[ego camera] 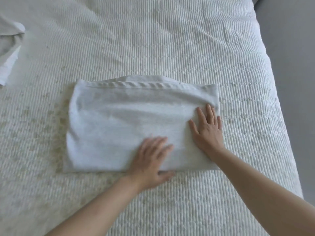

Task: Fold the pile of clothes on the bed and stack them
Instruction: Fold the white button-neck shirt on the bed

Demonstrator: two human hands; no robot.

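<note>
Where the ribbed white bedspread (pixel 153 40) lies flat, one folded white towel (pixel 119 126) sits near my edge of the bed, a woven band along its far edge. My left hand (pixel 151 157): flat on the towel's near edge, fingers straight and spread, thumb on the bedspread, gripping nothing; blurred. My right hand (pixel 207 128): flat on the towel's right end, fingers straight, gripping nothing. Loose white cloth (pixel 10 46): far left, well apart. Grey floor (pixel 293 65): right of bed.
</note>
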